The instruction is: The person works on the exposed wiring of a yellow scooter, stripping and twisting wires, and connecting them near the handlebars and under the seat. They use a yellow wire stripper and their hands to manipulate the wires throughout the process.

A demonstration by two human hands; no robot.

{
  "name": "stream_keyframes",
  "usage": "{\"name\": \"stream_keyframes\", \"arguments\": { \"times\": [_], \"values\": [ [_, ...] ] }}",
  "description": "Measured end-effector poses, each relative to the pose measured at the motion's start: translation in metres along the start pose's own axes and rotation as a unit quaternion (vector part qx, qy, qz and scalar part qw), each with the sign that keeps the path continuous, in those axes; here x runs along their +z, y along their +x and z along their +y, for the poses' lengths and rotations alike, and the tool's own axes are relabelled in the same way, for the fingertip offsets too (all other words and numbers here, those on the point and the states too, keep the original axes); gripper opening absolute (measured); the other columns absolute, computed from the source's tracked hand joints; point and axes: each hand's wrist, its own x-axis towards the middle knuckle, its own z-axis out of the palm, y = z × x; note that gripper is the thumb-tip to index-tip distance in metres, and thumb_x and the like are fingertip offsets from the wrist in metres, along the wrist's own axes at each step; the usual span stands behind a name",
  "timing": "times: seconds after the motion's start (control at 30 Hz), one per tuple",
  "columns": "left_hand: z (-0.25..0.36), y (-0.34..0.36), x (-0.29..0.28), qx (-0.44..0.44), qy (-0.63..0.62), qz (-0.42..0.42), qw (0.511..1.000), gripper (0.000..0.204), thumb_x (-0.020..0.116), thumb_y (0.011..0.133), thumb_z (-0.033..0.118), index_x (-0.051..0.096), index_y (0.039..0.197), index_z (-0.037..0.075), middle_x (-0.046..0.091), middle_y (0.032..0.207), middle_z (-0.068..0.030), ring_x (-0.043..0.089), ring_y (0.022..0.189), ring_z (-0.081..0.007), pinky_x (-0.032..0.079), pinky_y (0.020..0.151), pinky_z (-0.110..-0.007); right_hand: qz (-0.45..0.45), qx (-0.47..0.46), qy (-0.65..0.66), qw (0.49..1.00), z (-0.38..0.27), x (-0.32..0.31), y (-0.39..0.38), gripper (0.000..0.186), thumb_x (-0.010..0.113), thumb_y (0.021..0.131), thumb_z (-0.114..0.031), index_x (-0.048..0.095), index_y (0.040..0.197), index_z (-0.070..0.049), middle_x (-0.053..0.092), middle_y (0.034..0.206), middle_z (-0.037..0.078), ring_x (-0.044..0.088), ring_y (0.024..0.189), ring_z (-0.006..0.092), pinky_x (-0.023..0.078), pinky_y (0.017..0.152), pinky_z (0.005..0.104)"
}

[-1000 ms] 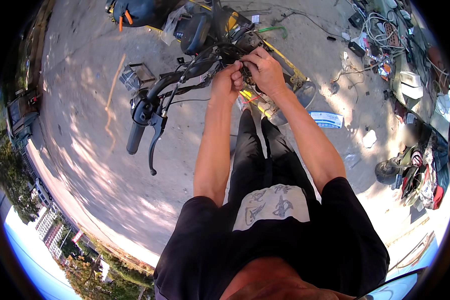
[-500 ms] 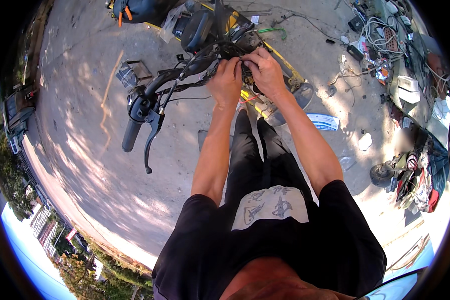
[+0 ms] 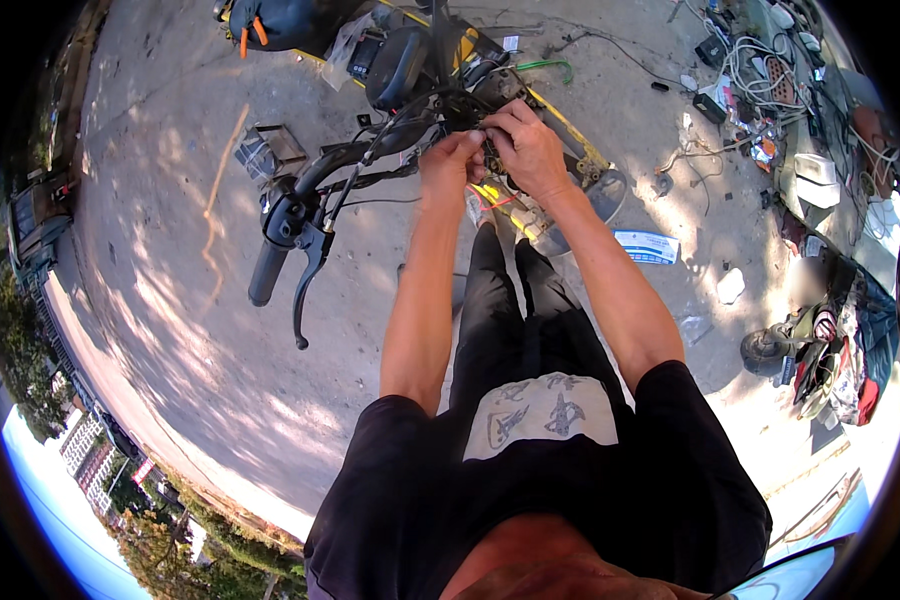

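My left hand (image 3: 451, 163) is closed, its thumb and fingers pressed together beside the dark wiring (image 3: 462, 108) at the handlebar's middle. Close on its right, my right hand (image 3: 530, 152) pinches at the same spot with bent fingers. Whatever lies between the fingertips is too small and dark to make out. The black handlebar (image 3: 322, 168) reaches left to a rubber grip (image 3: 268, 274) and a brake lever (image 3: 308, 290). Beneath my hands runs the bike's yellow frame (image 3: 508, 207), with a thin red wire near it. A black seat (image 3: 397, 68) stands beyond.
A small boxy object (image 3: 278, 146) lies on the ground left of the handlebar. At far left is a black bag (image 3: 290, 20) with orange handles. Tangled cables (image 3: 760, 60) and scraps spread at right, above a heap of cloth (image 3: 840, 365). A blue-white sheet (image 3: 647, 246) lies nearer.
My left hand has turned and drawn slightly down and left, its fingers now more curled. My right hand stays nearly in place. The handlebar has shifted slightly in the picture.
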Motion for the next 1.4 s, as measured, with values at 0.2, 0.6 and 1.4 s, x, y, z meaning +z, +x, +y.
{"name": "stream_keyframes", "arguments": {
  "times": [0.2, 0.6, 1.4],
  "values": [
    [0.003, -0.018, 0.004, 0.431, 0.544, 0.157, 0.703, 0.024, 0.080, 0.090, 0.021, 0.075, 0.113, 0.015, 0.072, 0.076, -0.0023, 0.068, 0.062, -0.0227, 0.051, 0.056, -0.034, -0.025, 0.031, 0.012, 0.999, -0.003, -0.003, 0.001, 0.012, 0.068, 0.094, -0.012, 0.075, 0.102, -0.008, 0.066, 0.107, 0.009, 0.070, 0.093, 0.0342, 0.056, 0.079, 0.0449],
    [-0.004, 0.020, -0.006, 0.006, -0.092, -0.069, 0.993, 0.013, 0.073, 0.096, 0.014, 0.074, 0.103, 0.003, 0.070, 0.076, -0.0027, 0.057, 0.058, -0.0084, 0.044, 0.051, -0.026, 0.014, -0.001, -0.010, 1.000, -0.006, -0.003, -0.003, 0.012, 0.069, 0.092, -0.015, 0.075, 0.100, -0.009, 0.066, 0.107, 0.007, 0.070, 0.094, 0.0321, 0.057, 0.079, 0.0429],
    [0.003, 0.006, 0.000, 0.031, 0.008, -0.003, 0.999, 0.011, 0.072, 0.097, 0.017, 0.073, 0.102, 0.007, 0.058, 0.069, 0.0025, 0.051, 0.055, -0.0105, 0.036, 0.050, -0.027, 0.022, -0.014, -0.014, 1.000, -0.002, 0.003, -0.005, 0.011, 0.070, 0.091, -0.012, 0.073, 0.101, -0.010, 0.064, 0.105, 0.007, 0.069, 0.092, 0.0318, 0.057, 0.077, 0.0432]
  ]
}}
